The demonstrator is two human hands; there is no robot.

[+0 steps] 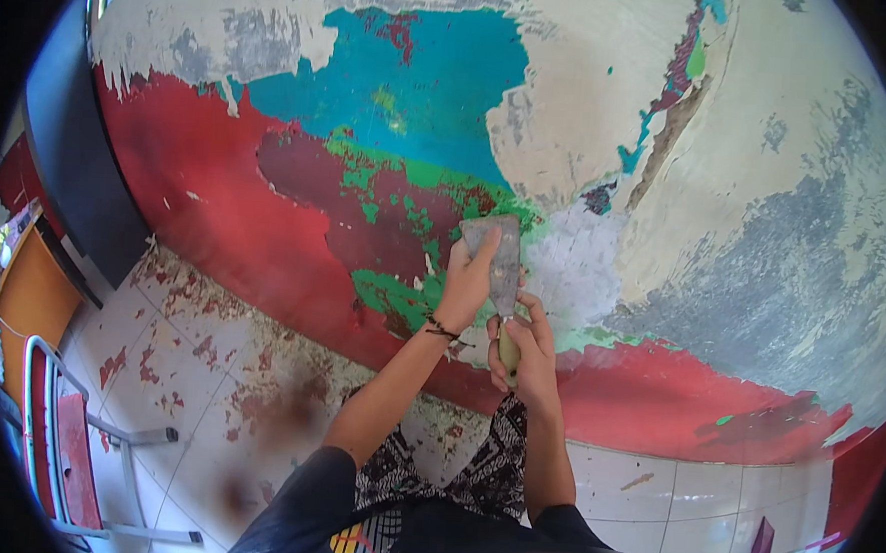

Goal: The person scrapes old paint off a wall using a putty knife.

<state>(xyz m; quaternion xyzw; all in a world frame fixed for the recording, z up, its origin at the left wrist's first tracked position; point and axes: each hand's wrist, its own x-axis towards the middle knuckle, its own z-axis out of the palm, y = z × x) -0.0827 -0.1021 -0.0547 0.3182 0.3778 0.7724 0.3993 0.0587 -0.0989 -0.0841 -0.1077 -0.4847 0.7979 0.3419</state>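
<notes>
A wide scraper [505, 260] with a dull grey blade and a yellowish-green handle lies against the peeling wall [423, 85]. My right hand [529, 346] is wrapped round the handle. On the blade's left side my left hand [471, 276] grips it, with the thumb laid over the metal; its other fingers are mostly hidden behind the blade. The blade's edge meets a patch of green and maroon paint [397, 204]. To its right shows a pale, bared patch [576, 263].
Paint flakes [201, 314] litter the tiled floor [697, 505] below the wall. A metal-framed chair [73, 447] stands at lower left, near a dark upright panel [69, 147] and an orange-brown piece of furniture [41, 301]. A maroon object with a pale handle [765, 541] lies at lower right.
</notes>
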